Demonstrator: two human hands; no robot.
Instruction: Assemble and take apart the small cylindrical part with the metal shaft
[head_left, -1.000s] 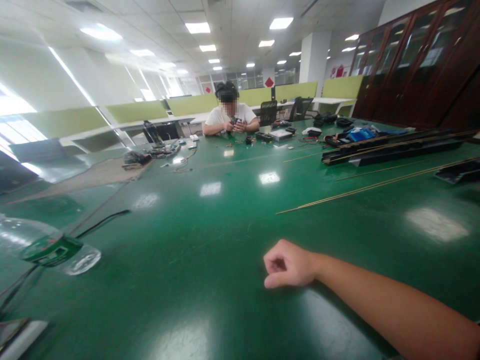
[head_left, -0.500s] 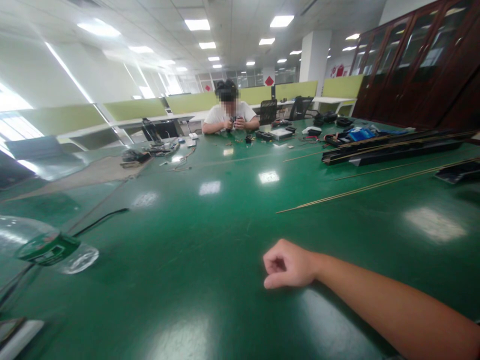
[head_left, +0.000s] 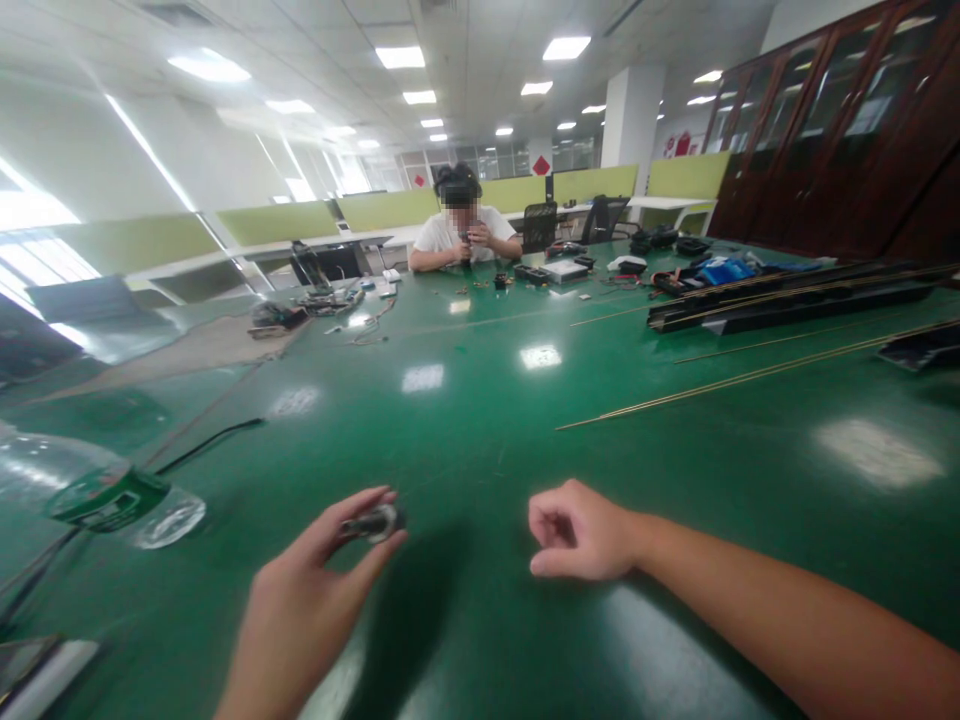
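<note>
Left fingers (head_left: pixel 380 558) pinching small part (head_left: pixel 373 522), tabletop (head_left: pixel 465 430) around

The bare left hand (head_left: pixel 307 590) pinches, thumb (head_left: pixel 375 562) and fingers (head_left: pixel 346 507) bowed; the bare right hand (head_left: pixel 581 532) curls loosely, its forearm (head_left: pixel 780 590) slanting rightward.

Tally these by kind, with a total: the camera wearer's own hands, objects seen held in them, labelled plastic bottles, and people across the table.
Own hands: 2, left hand and right hand
Held objects: 1, small shiny piece
Labelled bottles: 1, green-labelled bottle
People across the table: 1, co-worker
Total: 5
</note>
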